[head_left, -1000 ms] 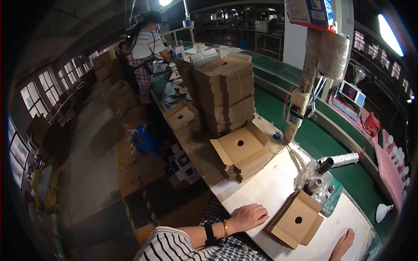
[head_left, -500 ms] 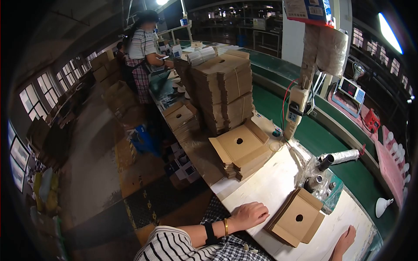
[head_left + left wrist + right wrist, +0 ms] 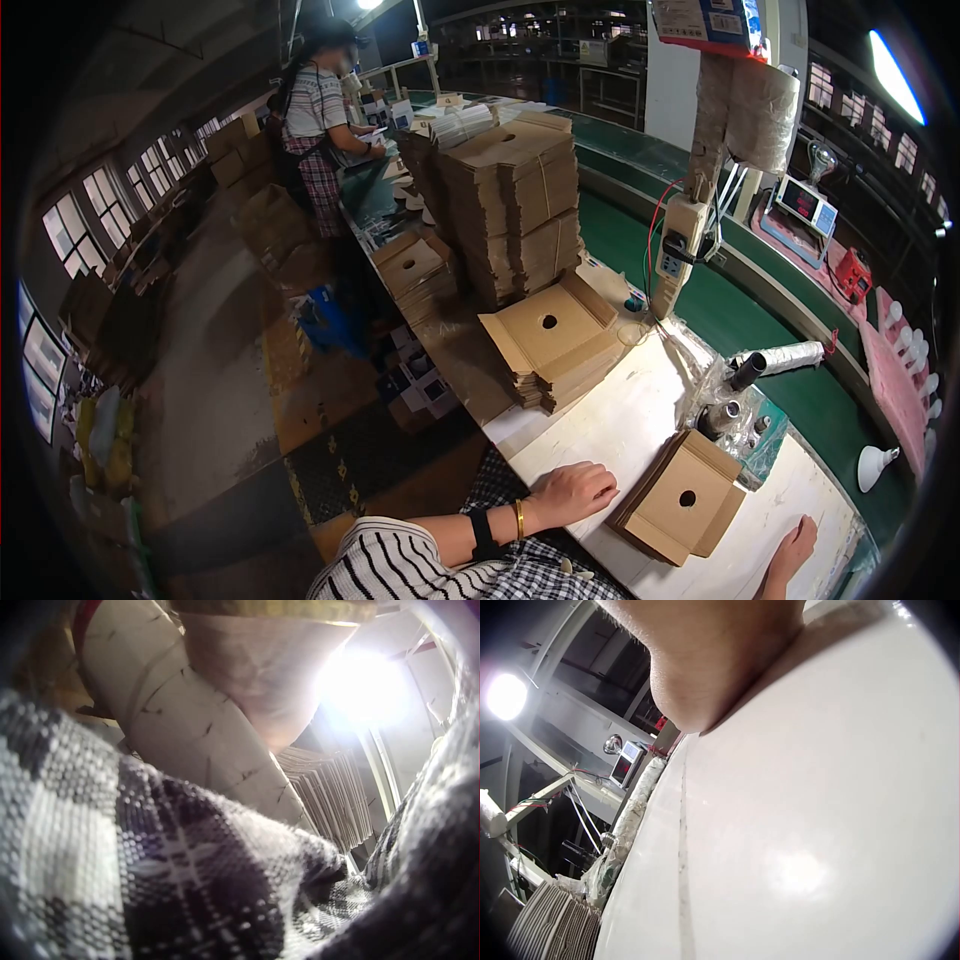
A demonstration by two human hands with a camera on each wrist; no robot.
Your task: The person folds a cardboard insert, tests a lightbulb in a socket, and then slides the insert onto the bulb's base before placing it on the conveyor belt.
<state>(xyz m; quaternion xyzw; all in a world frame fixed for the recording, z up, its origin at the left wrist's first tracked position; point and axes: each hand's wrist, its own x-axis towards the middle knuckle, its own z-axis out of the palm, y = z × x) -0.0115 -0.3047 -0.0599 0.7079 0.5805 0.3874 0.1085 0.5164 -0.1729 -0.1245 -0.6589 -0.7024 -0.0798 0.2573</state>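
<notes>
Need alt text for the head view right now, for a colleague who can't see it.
A person's left hand and right hand rest on a white worktop, on either side of a low cardboard stack. Beyond is a taller cardboard pile; another person stands farther off.

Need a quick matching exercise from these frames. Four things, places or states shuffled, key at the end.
Things:
1. left hand
2. right hand
3. small cardboard stack
4. pink sheet

Places or states:
A. resting on the white tabletop, to the right of the cardboard
B. beyond the tabletop at far right, bearing white bulbs
C. nearest the gold bracelet
D. between the two hands, a dark round hole in its top

Pairs: 1-C, 2-A, 3-D, 4-B
</notes>
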